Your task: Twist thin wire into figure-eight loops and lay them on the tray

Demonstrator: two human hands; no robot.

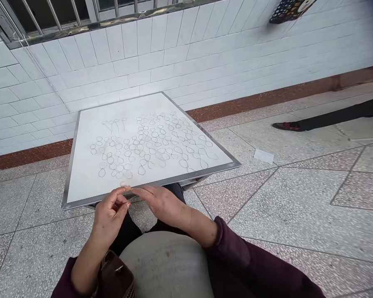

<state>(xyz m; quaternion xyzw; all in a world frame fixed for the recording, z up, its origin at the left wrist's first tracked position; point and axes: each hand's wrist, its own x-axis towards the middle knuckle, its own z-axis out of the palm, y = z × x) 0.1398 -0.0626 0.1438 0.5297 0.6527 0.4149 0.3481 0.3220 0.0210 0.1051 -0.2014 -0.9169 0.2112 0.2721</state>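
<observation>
My left hand [108,221] is in front of the table's near edge, its thumb and fingers pinched together. A thin pale strand seems to run from its fingertips toward my right hand [164,205], and a small orange spot shows by the thumb tip. My right hand reaches in from the right, its fingers stretched together with the tips close to the left fingers; what they hold is hidden. Between the fingertips, a small tan piece [127,188] touches the table edge. Many thin dark wire-like loops [153,134], several shaped like figure eights, lie over the white tabletop [83,165].
A grey metal rim [205,170] borders the table, which stands by a white tiled wall [136,62]. A barred window [65,16] is above. On the speckled floor lies a white paper [263,156]; a person's leg and shoe [287,126] are farther right.
</observation>
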